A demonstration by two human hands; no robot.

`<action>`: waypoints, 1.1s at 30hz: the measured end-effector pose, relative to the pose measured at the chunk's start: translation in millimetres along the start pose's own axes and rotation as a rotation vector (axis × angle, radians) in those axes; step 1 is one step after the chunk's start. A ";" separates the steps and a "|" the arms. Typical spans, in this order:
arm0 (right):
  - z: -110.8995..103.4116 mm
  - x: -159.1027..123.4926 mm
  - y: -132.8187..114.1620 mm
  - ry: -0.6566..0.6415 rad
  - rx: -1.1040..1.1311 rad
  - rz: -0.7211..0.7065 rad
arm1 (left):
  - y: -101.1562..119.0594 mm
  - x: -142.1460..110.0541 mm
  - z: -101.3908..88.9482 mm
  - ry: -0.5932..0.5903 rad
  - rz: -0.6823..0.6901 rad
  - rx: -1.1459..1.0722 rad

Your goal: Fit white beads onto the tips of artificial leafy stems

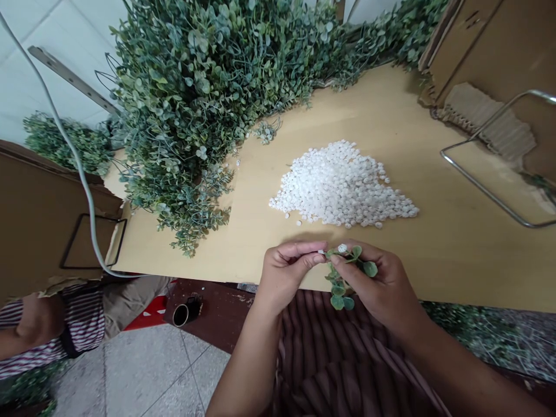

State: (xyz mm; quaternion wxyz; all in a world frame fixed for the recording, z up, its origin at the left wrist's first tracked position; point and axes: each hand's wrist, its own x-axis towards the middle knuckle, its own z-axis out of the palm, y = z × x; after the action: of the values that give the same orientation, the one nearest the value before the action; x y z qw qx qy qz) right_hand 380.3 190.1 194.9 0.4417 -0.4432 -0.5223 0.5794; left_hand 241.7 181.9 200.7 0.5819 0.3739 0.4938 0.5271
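Close to the table's front edge, my left hand [290, 269] pinches a small white bead [321, 252] between thumb and fingertips, right at the tip of a stem. My right hand [377, 277] is closed on an artificial leaf sprig [339, 286] with round green leaves that hang below the fingers. Another white bead-like piece [342, 248] sits on the sprig near my right fingertips. Just beyond both hands lies a loose pile of white beads [343, 185]. Part of the sprig's stem is hidden by my right fingers.
A big heap of artificial greenery [195, 87] covers the table's back left. Cardboard boxes [512, 46] stand at the right and left, with a metal wire frame [482, 185] at right. A pale cable [82, 168] hangs at left. A person's arm [35, 330] shows lower left, near a dark mug [181, 314].
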 end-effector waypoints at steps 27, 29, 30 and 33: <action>-4.3 2.1 -1.8 -0.021 -0.167 -0.073 | 2.9 9.7 -2.8 -0.137 0.100 0.163; -4.7 2.6 -0.9 -0.013 -0.163 -0.068 | 3.6 9.6 -3.8 -0.143 0.105 0.172; -4.9 2.8 -0.3 -0.011 -0.158 -0.057 | 3.7 9.4 -4.5 -0.146 0.107 0.170; -5.0 3.1 1.9 -0.018 -0.145 -0.012 | 2.8 8.8 -5.6 -0.125 0.086 0.153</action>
State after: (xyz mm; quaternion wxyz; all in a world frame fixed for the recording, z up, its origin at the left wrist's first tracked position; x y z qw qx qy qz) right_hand 384.5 194.1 192.5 0.4074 -0.4656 -0.5694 0.5413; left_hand 235.2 190.5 200.5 0.5582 0.4700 0.4790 0.4880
